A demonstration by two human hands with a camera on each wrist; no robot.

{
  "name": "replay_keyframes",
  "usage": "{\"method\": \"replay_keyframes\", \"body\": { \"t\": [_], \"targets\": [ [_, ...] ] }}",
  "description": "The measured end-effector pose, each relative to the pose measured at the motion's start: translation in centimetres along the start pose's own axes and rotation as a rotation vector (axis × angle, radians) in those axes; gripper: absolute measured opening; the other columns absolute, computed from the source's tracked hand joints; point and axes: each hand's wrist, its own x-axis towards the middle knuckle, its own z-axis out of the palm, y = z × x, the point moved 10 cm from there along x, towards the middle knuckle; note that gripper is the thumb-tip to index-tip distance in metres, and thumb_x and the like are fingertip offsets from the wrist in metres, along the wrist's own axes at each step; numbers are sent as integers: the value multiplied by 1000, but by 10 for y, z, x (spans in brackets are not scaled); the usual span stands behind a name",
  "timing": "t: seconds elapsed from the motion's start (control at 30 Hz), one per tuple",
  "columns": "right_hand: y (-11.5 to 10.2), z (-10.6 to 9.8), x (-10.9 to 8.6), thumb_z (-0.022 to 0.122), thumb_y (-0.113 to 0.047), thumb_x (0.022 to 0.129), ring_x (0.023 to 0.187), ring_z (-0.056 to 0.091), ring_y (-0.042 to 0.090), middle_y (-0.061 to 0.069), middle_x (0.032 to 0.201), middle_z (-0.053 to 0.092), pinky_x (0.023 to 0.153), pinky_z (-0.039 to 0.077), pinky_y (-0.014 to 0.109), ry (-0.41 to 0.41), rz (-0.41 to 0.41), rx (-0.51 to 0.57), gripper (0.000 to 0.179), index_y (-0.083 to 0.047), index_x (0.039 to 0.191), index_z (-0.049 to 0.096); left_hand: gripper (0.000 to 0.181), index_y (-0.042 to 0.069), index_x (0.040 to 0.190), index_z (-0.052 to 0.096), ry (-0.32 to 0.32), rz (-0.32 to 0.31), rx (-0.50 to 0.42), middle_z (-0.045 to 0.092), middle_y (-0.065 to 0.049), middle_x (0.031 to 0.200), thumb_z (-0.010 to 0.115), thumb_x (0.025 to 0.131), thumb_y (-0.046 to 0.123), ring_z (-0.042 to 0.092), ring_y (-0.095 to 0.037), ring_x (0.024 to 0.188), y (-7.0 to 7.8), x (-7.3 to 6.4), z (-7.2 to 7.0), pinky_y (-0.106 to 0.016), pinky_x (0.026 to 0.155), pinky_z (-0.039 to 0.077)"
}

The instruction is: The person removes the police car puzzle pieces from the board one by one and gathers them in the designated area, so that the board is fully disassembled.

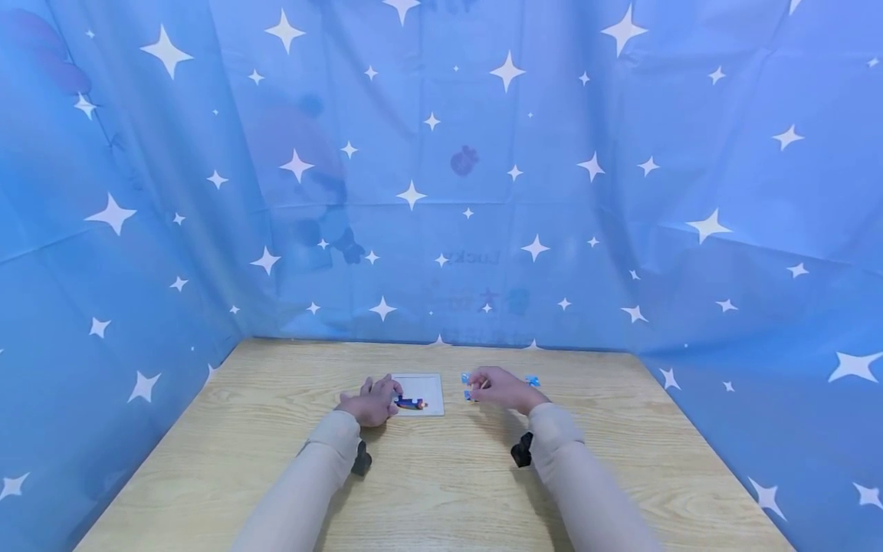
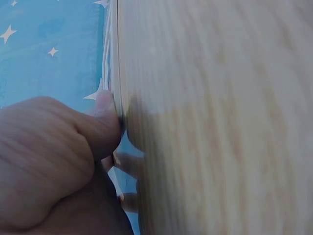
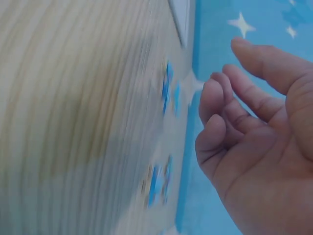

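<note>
A flat white tray (image 1: 422,385) lies on the table, with dark blue and orange jigsaw pieces (image 1: 412,404) along its near side. My left hand (image 1: 372,402) rests at the tray's left edge, its thumb (image 2: 105,115) against the rim in the left wrist view. My right hand (image 1: 503,389) hovers over small blue jigsaw pieces (image 1: 467,395) to the right of the tray. In the right wrist view its fingers (image 3: 212,98) are loosely bent, the thumb stands apart, and nothing shows between them. Blurred blue pieces (image 3: 167,90) lie on the table beyond that hand.
More blue pieces (image 1: 533,380) lie just right of my right hand. The wood-grain table (image 1: 448,483) ends at a blue curtain with white stars (image 1: 441,230), which also hangs along both sides. A dark wrist camera mount (image 1: 522,450) sits under the right sleeve.
</note>
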Motion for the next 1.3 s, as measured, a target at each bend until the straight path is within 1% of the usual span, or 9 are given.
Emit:
{"method": "replay_keyframes", "body": {
  "t": [0.1,0.23,0.4,0.6,0.77,0.9,1.0,1.17,1.3],
  "targets": [
    [-14,15,9,65,-15,100,96,59,20,6,106,62,83,51,40,-27,-31,-41,33,4,126,59,15,24,118,46,8,-15,-23,12,-12,170,53,105,24,6,-44,154,-7,5,3,-85,103,0],
    [-33,33,19,65,-16,100,97,60,18,4,107,63,85,52,40,-54,-61,-92,32,2,126,61,15,24,118,46,-2,-37,-25,12,-11,170,54,105,23,6,-43,154,-9,9,3,-84,104,-2],
    [-43,49,31,65,-17,101,99,60,18,3,108,64,87,52,41,-62,-70,-145,32,0,127,63,15,24,119,48,-9,-53,-1,10,-12,170,53,105,26,3,-44,154,-13,13,5,-86,102,-1],
    [-50,58,42,64,-14,100,104,61,23,9,115,65,91,52,44,-59,-56,-193,35,1,132,62,18,26,122,47,-5,-65,23,10,-10,170,53,105,28,4,-43,154,-13,14,4,-85,104,0],
    [-55,63,45,65,-11,99,107,61,28,12,116,64,94,51,48,-41,-62,-212,34,3,130,63,18,30,121,48,21,-65,25,11,-7,170,55,104,31,4,-41,155,-19,24,5,-84,105,1],
    [-48,70,47,68,-10,97,111,61,29,12,118,63,96,51,47,-38,-49,-228,35,2,129,65,14,30,117,48,21,-58,0,11,-7,170,55,104,30,5,-41,155,-20,25,7,-84,105,0],
    [-44,75,49,69,-11,96,109,62,25,8,117,65,95,52,44,-46,-38,-240,34,0,129,66,12,30,114,48,12,-58,-23,9,-7,171,54,104,29,4,-41,155,-23,26,9,-84,105,-1],
    [-46,79,50,69,-11,97,99,63,19,3,107,68,88,54,40,-51,-32,-216,29,-4,125,69,12,30,115,48,14,-61,-13,10,-6,171,55,105,29,4,-41,155,-24,25,9,-84,105,-1],
    [-47,82,49,69,-11,97,98,62,17,2,106,67,88,53,40,-59,-25,-217,29,-4,125,69,11,30,114,49,15,-60,-8,11,-7,170,55,104,29,5,-41,155,-24,24,10,-84,105,0]
  ]
}}
